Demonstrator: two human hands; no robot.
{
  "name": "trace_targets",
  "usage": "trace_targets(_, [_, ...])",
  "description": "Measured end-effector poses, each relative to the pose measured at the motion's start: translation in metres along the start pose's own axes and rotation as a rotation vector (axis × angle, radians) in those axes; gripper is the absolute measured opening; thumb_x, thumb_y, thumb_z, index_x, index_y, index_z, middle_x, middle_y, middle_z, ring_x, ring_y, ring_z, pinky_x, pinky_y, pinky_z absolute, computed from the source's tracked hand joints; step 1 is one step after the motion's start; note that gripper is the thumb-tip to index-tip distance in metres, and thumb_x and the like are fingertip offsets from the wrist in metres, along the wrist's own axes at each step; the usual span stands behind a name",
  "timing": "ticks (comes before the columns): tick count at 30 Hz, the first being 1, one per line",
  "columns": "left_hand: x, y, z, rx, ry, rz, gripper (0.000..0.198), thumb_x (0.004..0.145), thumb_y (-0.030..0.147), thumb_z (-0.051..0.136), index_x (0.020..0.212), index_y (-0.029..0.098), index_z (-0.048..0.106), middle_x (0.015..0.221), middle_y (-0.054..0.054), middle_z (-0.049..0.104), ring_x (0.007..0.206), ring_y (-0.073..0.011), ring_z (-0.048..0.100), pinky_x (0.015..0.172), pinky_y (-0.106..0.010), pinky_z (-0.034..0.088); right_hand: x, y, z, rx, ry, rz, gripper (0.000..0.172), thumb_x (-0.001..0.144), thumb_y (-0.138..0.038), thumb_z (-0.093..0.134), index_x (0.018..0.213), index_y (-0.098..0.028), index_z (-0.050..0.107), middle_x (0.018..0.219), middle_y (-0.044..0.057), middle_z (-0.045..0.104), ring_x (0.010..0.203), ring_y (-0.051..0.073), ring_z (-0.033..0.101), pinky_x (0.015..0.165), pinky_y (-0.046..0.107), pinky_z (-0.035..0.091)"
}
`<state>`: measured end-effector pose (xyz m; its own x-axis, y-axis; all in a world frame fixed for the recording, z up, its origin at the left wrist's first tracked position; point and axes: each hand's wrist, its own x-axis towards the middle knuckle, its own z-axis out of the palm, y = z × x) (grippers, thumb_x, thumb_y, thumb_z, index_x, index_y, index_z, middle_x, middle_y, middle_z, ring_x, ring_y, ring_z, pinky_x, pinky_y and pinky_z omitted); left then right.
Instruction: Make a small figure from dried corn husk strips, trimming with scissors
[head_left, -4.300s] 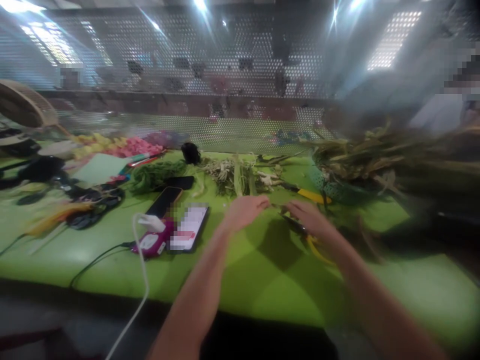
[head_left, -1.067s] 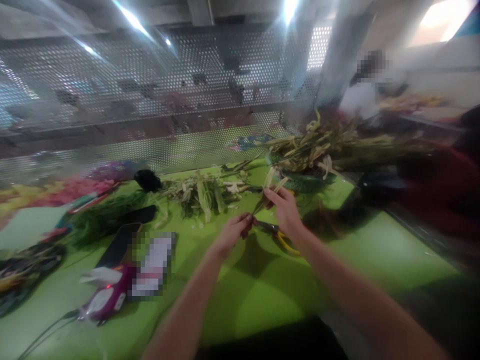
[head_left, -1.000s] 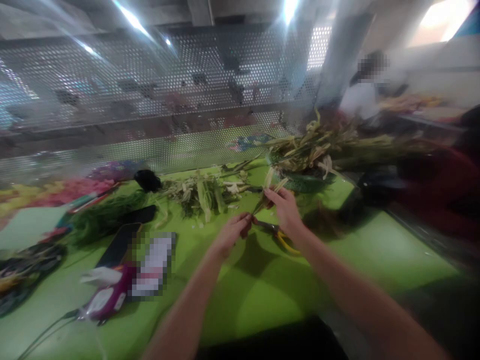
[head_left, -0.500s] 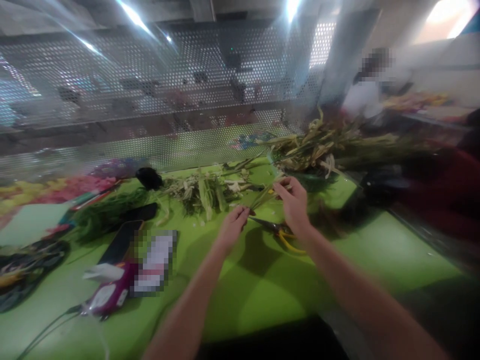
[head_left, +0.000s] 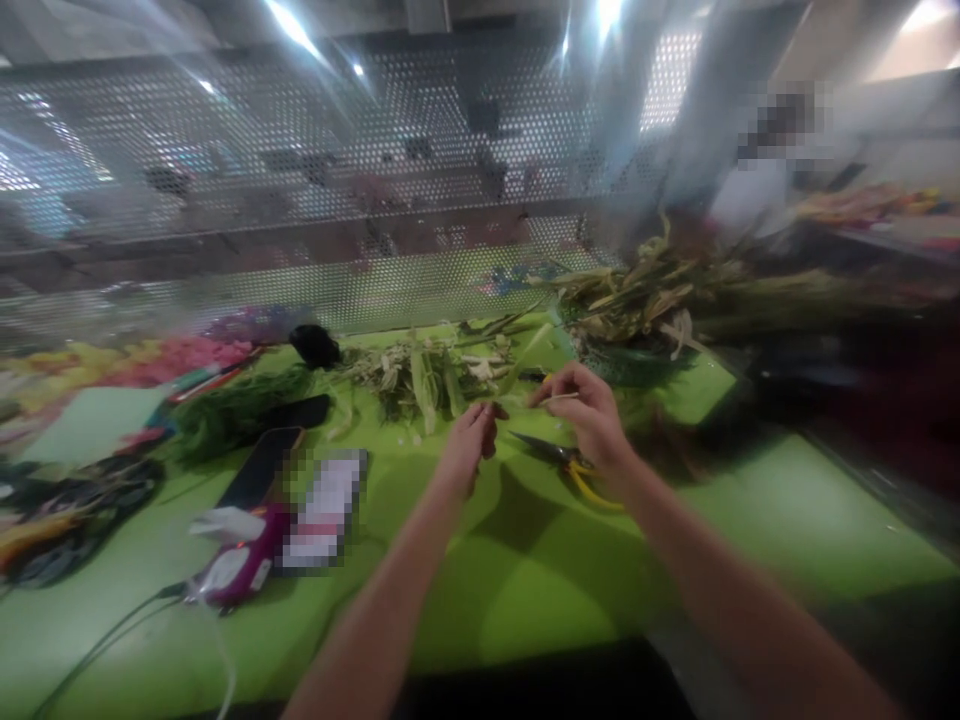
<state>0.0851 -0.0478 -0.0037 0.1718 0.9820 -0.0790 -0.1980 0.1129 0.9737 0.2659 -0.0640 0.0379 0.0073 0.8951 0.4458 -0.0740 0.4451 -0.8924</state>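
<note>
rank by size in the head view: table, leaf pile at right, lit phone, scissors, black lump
1. Table
2. Leaf pile
3. Lit phone and scissors, too close to rank: scissors look longer, phone broader
4. Black lump

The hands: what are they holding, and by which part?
The left hand seems to pinch a leaf strip by its lower end; the right hand holds a thin pale strip, which part unclear.

Left forearm (head_left: 405,580) and right forearm (head_left: 712,550): bare, both stretched forward, angled inward. Left hand (head_left: 470,440): fingers curled, tips pinched. Right hand (head_left: 589,412): held near the left, apart, fingers bent.
</note>
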Motion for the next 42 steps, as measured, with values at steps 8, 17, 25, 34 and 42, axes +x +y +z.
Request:
trace_targets(8, [-0.001,0.001,0.003,0.011,-0.051,0.007,0.04,0.078,0.054,0.067,0.077,0.018,0.051,0.055,0.01,0.028,0.046,-0.0049,0.024,0.047,-0.021,0.02,0.005,0.005,0.004,0.098,-0.114,0.21,0.017,0.077,-0.036,0.065,0.082,-0.021,0.06,0.059,-0.001,0.066,0.054,0.015,0.057,0.054,0.026,0.036])
trace_targets(17, [0.001,0.0,-0.008,0.257,-0.095,0.046,0.029,0.084,0.047,0.062,0.079,0.018,0.063,0.055,0.005,0.034,0.05,-0.0088,0.027,0.048,-0.024,0.017,0.014,0.007,0.003,0.035,0.107,0.304,0.028,0.068,-0.046,0.076,0.075,-0.021,0.066,0.048,-0.005,0.057,0.039,0.009,0.039,0.041,0.023,0.025])
trace_targets(25, [-0.001,0.004,-0.008,0.391,-0.178,0.049,0.03,0.085,0.047,0.061,0.075,0.018,0.064,0.058,0.004,0.04,0.052,-0.0098,0.029,0.05,-0.024,0.019,0.014,0.013,0.002,0.097,0.23,0.301,0.031,0.068,-0.047,0.077,0.06,-0.02,0.062,0.052,-0.002,0.055,0.047,0.011,0.045,0.047,0.026,0.036])
trace_targets(34, [-0.002,0.007,-0.013,0.465,-0.259,0.065,0.035,0.087,0.051,0.058,0.079,0.018,0.065,0.059,0.003,0.042,0.054,-0.0107,0.034,0.052,-0.024,0.024,0.016,0.012,0.002,0.244,0.285,0.279,0.025,0.063,-0.04,0.079,0.07,-0.022,0.063,0.064,-0.002,0.061,0.057,0.015,0.054,0.055,0.029,0.045])
trace_targets(42, [-0.001,0.009,-0.015,0.337,-0.226,0.043,0.042,0.083,0.059,0.061,0.078,0.017,0.063,0.059,0.004,0.042,0.053,-0.0087,0.037,0.052,-0.023,0.027,0.018,0.014,-0.005,0.158,0.391,0.249,0.032,0.067,-0.05,0.078,0.071,-0.022,0.064,0.065,-0.002,0.059,0.058,0.014,0.052,0.054,0.028,0.042])
